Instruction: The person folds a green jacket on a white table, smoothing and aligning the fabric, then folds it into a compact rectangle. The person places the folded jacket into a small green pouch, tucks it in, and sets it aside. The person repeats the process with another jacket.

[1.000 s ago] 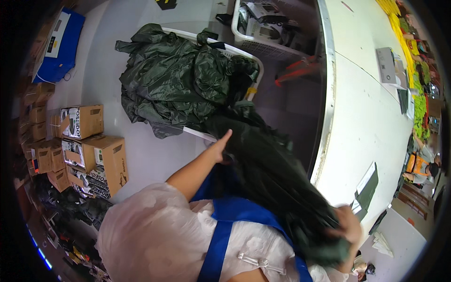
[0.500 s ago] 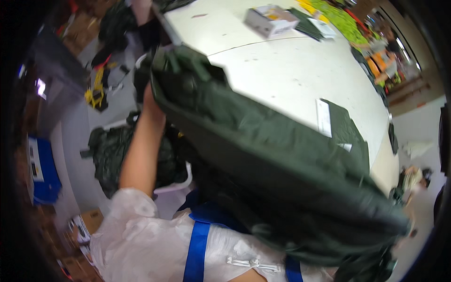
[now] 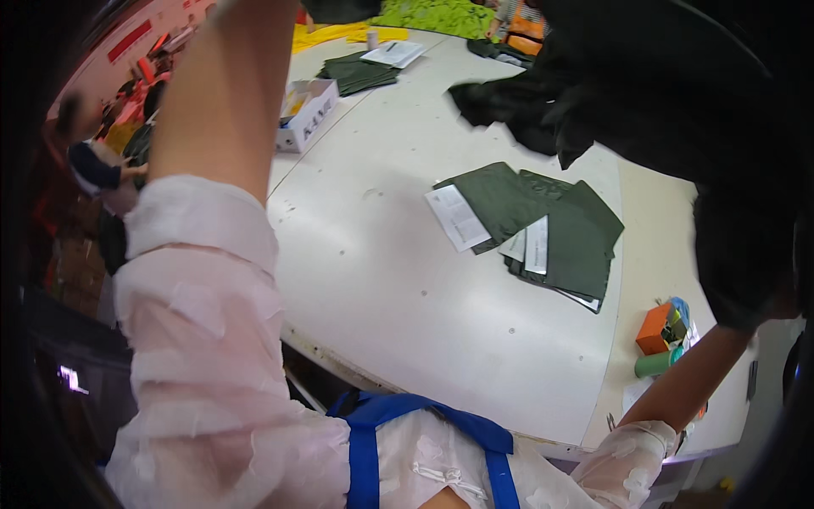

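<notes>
A large dark green fabric piece [image 3: 644, 93], nearly black in shadow, hangs raised across the upper right, loose folds trailing over the table. Its exact kind cannot be made out. My right hand [image 3: 783, 304] is at the right rim, closed on the fabric's lower edge, fingers mostly hidden in shadow. My left arm stretches up past the top edge, so that hand lies out of the picture. Beside its wrist a bit of dark cloth [image 3: 341, 8] shows. Below the raised fabric, several folded dark green pieces [image 3: 581, 229] with white printed sheets [image 3: 458, 218] lie on the white table [image 3: 381, 246].
A white carton [image 3: 307, 117] stands near the far left, beside a stack of green pieces [image 3: 356, 73] and yellow cloth [image 3: 326, 36]. At the right are an orange box [image 3: 655, 329] and a green cylinder [image 3: 657, 363]. People work at the left and the far side.
The fabric piece has swung from low across my body up to the upper right. My left arm has risen, and my right forearm has come into view. The view has turned toward the table.
</notes>
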`<state>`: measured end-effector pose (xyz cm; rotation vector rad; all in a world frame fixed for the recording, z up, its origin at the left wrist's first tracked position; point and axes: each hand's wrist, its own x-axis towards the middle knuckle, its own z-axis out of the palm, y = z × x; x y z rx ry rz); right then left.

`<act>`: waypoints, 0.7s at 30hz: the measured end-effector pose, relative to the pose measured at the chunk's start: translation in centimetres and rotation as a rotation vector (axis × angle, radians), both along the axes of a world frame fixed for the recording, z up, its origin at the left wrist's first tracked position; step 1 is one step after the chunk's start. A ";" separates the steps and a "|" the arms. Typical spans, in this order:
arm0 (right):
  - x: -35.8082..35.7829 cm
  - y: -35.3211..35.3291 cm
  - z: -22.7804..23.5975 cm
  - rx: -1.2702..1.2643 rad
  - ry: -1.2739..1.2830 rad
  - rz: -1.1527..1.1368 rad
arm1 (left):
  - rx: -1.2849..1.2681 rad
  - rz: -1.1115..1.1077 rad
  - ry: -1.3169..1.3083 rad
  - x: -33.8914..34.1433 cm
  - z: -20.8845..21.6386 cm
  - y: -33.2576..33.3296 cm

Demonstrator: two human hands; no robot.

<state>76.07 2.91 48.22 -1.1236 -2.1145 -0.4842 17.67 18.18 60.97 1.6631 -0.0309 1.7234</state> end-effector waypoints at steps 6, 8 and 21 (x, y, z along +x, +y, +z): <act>-11.4 2.0 -8.3 0.301 -0.131 0.203 | -1.398 0.837 0.405 -1.8 -33.5 5.4; -17.1 1.8 -15.9 0.261 -0.382 0.180 | -1.604 0.554 0.256 -4.1 -46.0 4.5; -30.9 -0.8 -39.4 -0.696 0.096 0.114 | -1.724 0.388 0.553 8.8 -61.5 -15.8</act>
